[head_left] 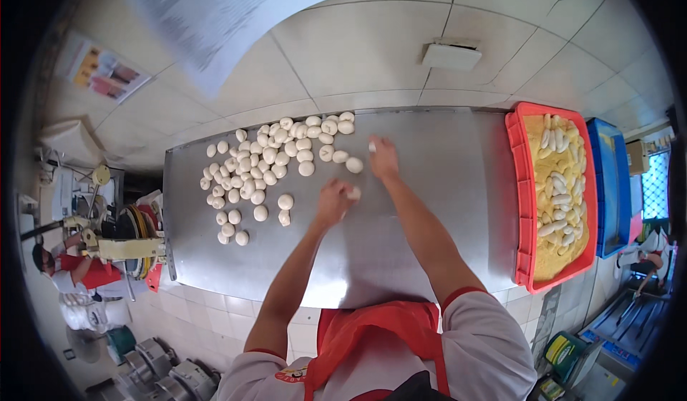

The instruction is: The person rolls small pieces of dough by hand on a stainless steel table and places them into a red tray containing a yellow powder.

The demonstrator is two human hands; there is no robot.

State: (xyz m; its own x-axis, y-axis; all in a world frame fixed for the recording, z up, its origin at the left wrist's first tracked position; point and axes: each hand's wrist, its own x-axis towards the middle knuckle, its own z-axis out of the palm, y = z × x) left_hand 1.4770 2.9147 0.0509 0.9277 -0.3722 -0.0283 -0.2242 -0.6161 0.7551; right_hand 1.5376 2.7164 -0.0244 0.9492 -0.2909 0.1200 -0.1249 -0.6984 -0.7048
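My left hand (333,203) is closed on a pale dough piece (352,194) over the middle of the steel table (458,208). My right hand (383,156), farther forward and to the right, has its fingers curled, with a small white bit at the fingertips that is too small to name. Many round white dough balls (272,155) cover the table's left and far part, some touching, some loose. Several of them lie just left of my right hand.
A red tray (522,179) of yellow crumbs and long dough pieces stands at the right, beside a blue tray (601,186). A machine (122,249) and a co-worker (82,272) are at the left, another person (644,258) at the far right. A tiled wall rises beyond the table.
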